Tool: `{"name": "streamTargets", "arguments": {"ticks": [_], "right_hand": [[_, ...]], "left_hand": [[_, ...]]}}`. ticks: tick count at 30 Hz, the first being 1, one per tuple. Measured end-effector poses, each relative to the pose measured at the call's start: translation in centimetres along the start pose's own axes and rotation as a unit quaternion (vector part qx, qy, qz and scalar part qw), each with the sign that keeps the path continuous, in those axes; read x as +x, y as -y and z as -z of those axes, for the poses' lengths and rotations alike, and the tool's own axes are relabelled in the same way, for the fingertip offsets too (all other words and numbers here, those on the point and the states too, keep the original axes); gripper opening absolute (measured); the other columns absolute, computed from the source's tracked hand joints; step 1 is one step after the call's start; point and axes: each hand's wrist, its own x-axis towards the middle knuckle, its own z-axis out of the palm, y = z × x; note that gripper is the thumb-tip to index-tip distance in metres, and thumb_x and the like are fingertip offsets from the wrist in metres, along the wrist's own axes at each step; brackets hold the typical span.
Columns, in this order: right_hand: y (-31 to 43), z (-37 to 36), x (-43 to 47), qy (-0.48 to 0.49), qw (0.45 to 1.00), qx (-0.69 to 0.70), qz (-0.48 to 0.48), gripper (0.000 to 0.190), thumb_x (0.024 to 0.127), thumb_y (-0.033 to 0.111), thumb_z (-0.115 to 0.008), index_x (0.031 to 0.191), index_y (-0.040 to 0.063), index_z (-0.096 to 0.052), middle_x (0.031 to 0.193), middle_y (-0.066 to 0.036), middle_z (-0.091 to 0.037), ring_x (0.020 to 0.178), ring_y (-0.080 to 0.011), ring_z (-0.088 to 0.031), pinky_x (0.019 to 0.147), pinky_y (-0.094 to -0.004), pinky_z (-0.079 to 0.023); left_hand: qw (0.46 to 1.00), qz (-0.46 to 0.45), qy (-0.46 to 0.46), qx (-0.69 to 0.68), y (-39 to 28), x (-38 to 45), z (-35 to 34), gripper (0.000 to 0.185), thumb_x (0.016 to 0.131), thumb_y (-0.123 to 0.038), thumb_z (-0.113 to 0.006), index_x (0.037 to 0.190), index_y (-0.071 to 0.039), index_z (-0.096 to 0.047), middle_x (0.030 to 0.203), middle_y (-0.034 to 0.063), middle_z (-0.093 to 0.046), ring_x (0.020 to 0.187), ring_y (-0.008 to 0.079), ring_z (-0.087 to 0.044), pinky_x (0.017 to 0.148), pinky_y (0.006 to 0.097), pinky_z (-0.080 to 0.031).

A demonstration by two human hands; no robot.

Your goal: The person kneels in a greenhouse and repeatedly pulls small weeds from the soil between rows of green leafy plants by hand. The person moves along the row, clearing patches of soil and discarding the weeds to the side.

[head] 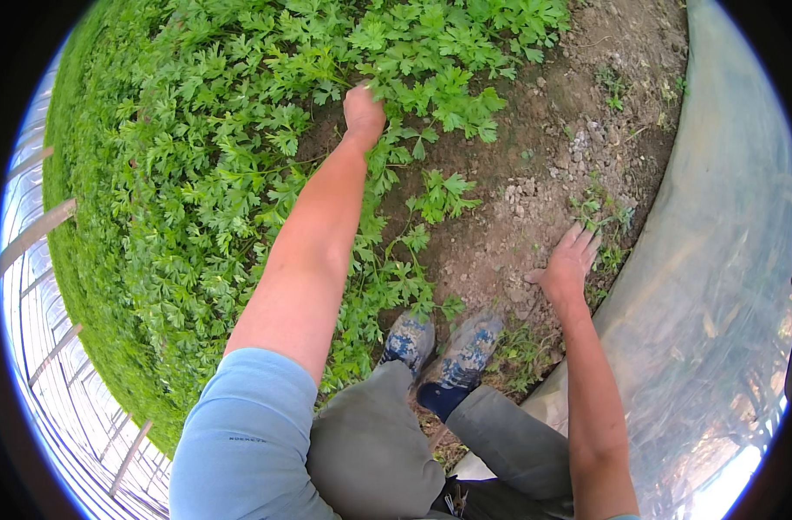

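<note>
My left hand (364, 112) reaches in among leafy green plants (292, 75) that look like celery or parsley. Its fingers are curled and partly hidden by leaves, so whether a stem is in them cannot be told. On the bare soil (487, 240) at the right, my right hand (568, 260) rests palm down with its fingers spread, the fingertips touching small weeds (600, 211). A small leafy plant (441, 195) grows from the soil between the two hands.
A translucent plastic sheet (708, 260) curves along the right side of the soil. My camouflage-patterned shoes (464, 344) stand at the bed's near edge, close to leaves. Dense plants fill the left, with posts (41, 234) of a covered structure beyond them.
</note>
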Motion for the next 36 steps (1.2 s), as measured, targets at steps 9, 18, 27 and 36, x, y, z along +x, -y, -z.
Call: {"name": "streamTargets", "arguments": {"ticks": [9,18,27,36], "right_hand": [[-0.2,-0.6,0.3,-0.006,1.0,-0.014,-0.007,0.152,0.057,0.033,-0.105,0.162,-0.014,-0.006,0.165,-0.042,-0.018,0.156,-0.0587,-0.015,0.13,-0.0591,-0.018],[-0.3,-0.6,0.4,-0.003,1.0,-0.016,-0.004,0.154,0.056,0.034,-0.105,0.163,-0.012,-0.004,0.166,-0.04,-0.017,0.156,-0.0585,-0.015,0.13,-0.059,-0.018],[-0.9,-1.2,0.3,-0.025,1.0,-0.014,0.001,0.151,0.058,0.034,-0.105,0.162,-0.014,-0.006,0.165,-0.041,-0.017,0.156,-0.059,-0.014,0.13,-0.0602,-0.017],[-0.1,-1.1,0.6,-0.023,1.0,-0.007,0.009,0.15,0.056,0.032,-0.105,0.161,-0.014,-0.009,0.165,-0.041,-0.017,0.155,-0.0609,-0.016,0.129,-0.0617,-0.018]], "left_hand": [[0.996,-0.084,0.021,0.002,0.3,-2.5,-0.6,0.035,0.087,0.002,-0.065,0.122,0.0,-0.063,0.106,0.0299,-0.072,0.103,0.0504,-0.069,0.088,0.0558,-0.057],[0.997,0.064,0.026,0.025,-2.5,3.7,-0.6,0.028,0.09,-0.009,-0.068,0.115,0.003,-0.064,0.111,0.0285,-0.074,0.105,0.0494,-0.071,0.09,0.053,-0.058],[0.997,-0.074,0.003,-0.007,0.1,-3.0,2.3,0.021,0.096,-0.017,-0.071,0.106,0.001,-0.071,0.097,0.0292,-0.074,0.097,0.0486,-0.071,0.088,0.0524,-0.056],[0.926,0.071,-0.041,-0.368,13.1,4.1,0.0,0.019,0.102,-0.016,-0.065,0.102,0.003,-0.064,0.083,0.0161,-0.065,0.072,0.0342,-0.058,0.066,0.0458,-0.049]]}}
